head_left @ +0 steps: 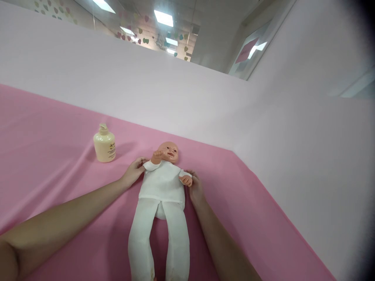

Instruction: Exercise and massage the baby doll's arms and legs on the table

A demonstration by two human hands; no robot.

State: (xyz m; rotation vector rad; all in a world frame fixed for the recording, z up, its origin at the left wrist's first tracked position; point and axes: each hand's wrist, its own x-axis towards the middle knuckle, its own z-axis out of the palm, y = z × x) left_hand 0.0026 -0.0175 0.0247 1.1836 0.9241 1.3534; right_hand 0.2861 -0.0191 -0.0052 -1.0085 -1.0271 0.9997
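A bald baby doll [162, 183] in a white long-sleeved top and white trousers lies face up, its head pointing away from me. Its legs stretch toward the bottom edge, and both its forearms are raised. My left hand [135, 169] holds the doll at the sleeve on the left side, fingers curled against the cloth. On the other side, my right hand [196, 189] is at the doll's sleeve and arm, with fingertips partly hidden behind them. Between the trouser legs, a bit of white cloth shows at the crotch.
A cream pump bottle [104, 146] stands left of the doll's head. Pink cloth [58, 148] covers the surface. A white wall [131, 86] rises behind and to the right, with a window [175, 23] above that shows ceiling lights and coloured hearts.
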